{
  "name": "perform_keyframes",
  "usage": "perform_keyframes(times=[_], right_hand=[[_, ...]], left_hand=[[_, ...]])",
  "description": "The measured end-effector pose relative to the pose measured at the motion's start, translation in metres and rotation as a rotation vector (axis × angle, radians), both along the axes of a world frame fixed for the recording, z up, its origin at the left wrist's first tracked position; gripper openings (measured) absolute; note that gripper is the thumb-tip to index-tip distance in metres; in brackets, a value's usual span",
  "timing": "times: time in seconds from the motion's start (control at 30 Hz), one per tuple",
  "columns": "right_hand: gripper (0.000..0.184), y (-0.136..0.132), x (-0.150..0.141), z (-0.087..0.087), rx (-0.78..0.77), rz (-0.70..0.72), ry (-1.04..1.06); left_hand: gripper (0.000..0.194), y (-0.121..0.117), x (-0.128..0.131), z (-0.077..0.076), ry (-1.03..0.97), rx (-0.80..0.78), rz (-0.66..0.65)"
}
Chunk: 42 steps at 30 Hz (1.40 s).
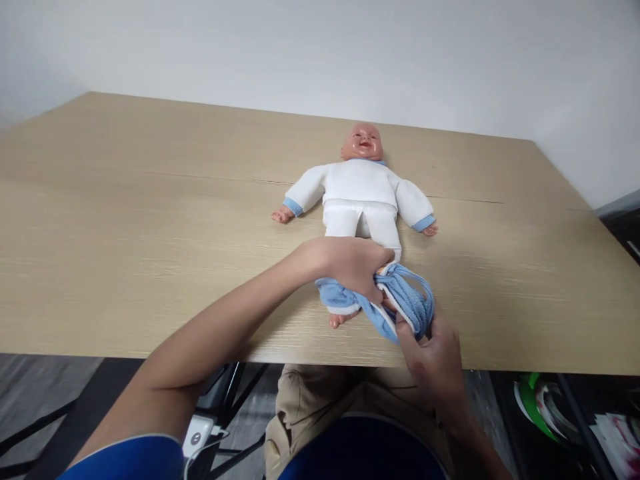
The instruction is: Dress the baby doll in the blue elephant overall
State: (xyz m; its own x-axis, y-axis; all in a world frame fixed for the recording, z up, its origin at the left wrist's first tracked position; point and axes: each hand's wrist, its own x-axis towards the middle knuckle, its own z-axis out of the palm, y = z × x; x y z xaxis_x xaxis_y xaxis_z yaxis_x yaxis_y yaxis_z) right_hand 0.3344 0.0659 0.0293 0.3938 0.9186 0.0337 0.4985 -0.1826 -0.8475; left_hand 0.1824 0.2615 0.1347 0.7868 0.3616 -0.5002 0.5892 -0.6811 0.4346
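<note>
- Centre of the frame: the doll (pixel 361 180) lies face up on the worktop (pixel 150 220), arms spread, in white clothing with blue cuffs.
- Lower centre: a blue garment (pixel 413 300) with white trim bunches about its legs, one foot (pixel 341 320) poking out.
- Left hand (pixel 353 263), same area: curled over a leg; exact grip hidden.
- Right hand (pixel 435 353), lower right of centre: gripping the garment.
</note>
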Motion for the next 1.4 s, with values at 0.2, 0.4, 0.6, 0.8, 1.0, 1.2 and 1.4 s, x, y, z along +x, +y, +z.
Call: perform_keyframes(times=[0.2,0.4,0.6,0.8,1.0,1.2,1.4], right_hand=[[0.031,0.005,0.012,-0.016,0.059,-0.006,-0.054],[0.037,0.005,0.020,-0.029,-0.058,0.035,0.268],[0.033,0.016,0.023,-0.034,-0.055,0.046,0.503],[0.051,0.039,0.031,-0.017,0.071,0.133,0.550],[0.032,0.067,0.059,0.003,0.230,0.339,0.398],[0.040,0.098,0.110,0.012,0.012,0.712,0.208],[0.046,0.122,0.127,0.015,-0.046,0.786,0.244]], left_hand=[[0.057,-0.015,0.003,-0.014,-0.015,0.155,0.047],[0.049,-0.019,-0.002,-0.035,-0.216,0.123,0.087],[0.050,-0.012,-0.021,-0.045,-0.533,-0.155,0.153],[0.064,-0.015,-0.034,-0.053,-0.753,-0.338,0.286],[0.025,-0.008,-0.037,-0.058,-0.938,-0.234,0.276],[0.046,-0.005,-0.051,-0.058,-0.878,-0.040,0.235],[0.065,0.003,-0.090,-0.066,-0.770,0.191,0.280]])
